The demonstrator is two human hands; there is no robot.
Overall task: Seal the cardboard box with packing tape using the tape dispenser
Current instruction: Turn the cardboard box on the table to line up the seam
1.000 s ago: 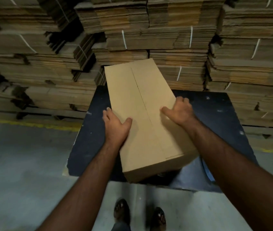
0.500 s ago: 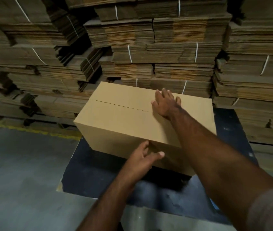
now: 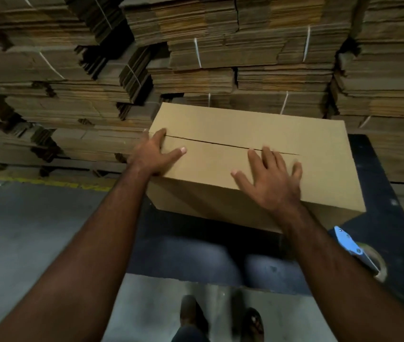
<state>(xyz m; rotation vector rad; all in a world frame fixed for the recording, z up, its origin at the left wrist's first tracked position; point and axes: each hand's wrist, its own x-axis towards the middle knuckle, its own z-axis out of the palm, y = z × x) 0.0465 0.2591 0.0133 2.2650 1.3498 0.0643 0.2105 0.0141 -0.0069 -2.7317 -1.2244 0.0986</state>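
A plain brown cardboard box [image 3: 257, 134] lies crosswise on a dark table [image 3: 381, 193], its top flaps closed with an open seam running left to right. My left hand [image 3: 155, 156] grips the box's left end at the seam, thumb on top. My right hand [image 3: 272, 181] lies flat on the near flap, fingers spread and reaching the seam. A blue tape dispenser [image 3: 351, 245] with a roll of tape lies on the table at the near right, partly hidden behind my right forearm. Neither hand touches it.
Tall stacks of flattened, strapped cardboard [image 3: 245, 58] stand close behind and beside the table. Grey concrete floor [image 3: 35, 230] with a yellow line spreads to the left. My feet [image 3: 220, 319] stand at the table's near edge.
The box turned from lengthwise to crosswise on the table. My left hand went from the near side up to the left end, and my right hand slid back onto the near flap.
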